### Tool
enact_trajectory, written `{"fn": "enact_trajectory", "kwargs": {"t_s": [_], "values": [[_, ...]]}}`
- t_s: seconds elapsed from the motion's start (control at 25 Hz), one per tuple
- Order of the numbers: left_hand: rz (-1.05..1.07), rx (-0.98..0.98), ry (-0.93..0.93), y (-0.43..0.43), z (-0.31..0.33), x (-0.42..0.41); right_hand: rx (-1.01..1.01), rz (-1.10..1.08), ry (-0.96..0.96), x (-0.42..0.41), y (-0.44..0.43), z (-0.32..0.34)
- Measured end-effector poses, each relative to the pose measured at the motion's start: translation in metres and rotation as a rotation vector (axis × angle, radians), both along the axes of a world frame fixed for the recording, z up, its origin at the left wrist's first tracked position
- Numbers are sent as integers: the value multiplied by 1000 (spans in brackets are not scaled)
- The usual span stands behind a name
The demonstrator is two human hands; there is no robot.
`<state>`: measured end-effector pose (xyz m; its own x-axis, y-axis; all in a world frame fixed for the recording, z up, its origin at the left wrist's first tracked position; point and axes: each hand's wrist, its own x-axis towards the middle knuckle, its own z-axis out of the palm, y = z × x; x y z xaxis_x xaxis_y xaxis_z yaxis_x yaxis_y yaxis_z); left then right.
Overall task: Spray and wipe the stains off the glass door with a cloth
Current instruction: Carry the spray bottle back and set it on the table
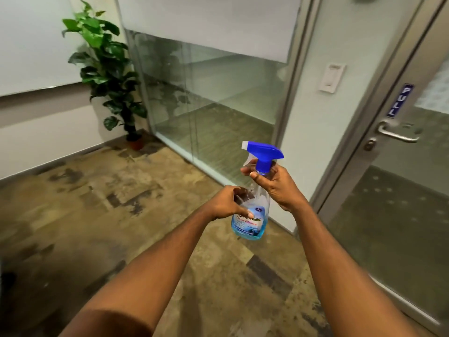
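Observation:
A clear spray bottle [250, 222] of blue glass cleaner with a blue trigger head is held upright in front of me, in both hands. My right hand [277, 184] grips its neck just under the trigger, which points left. My left hand [229, 203] clasps the bottle's body from the left side. The glass door [398, 215], in a grey metal frame, stands at the right with a blue PULL sign and a metal lever handle [398, 133]. No cloth is in view.
A fixed glass partition [213, 103] with a frosted upper band runs behind the bottle. A potted green plant [109, 76] stands in the far left corner. A white wall switch [331, 77] sits beside the door. Patterned brown carpet [121, 215] covers the floor.

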<state>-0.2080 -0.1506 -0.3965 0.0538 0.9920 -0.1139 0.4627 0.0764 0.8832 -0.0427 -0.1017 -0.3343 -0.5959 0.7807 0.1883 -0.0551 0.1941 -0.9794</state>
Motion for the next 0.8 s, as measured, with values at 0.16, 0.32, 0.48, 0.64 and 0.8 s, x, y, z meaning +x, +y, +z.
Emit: {"fn": "enact_trajectory", "kwargs": {"t_s": [0.16, 0.32, 0.48, 0.64, 0.8], "values": [[138, 2, 69, -56, -12, -81, -50, -32, -1, -84, -38, -23], [306, -18, 118, -101, -28, -137, 39, -25, -128, -153, -66, -49], [504, -45, 207, -137, -48, -184, 156, 157, -265, -214, -78, -74], [648, -90, 277, -169, -54, -220, 215, 349, -364, -272, -84, -84], [851, -136, 366, -207, -53, -250, 267, 579, -362, -336, -99, -82]]}}
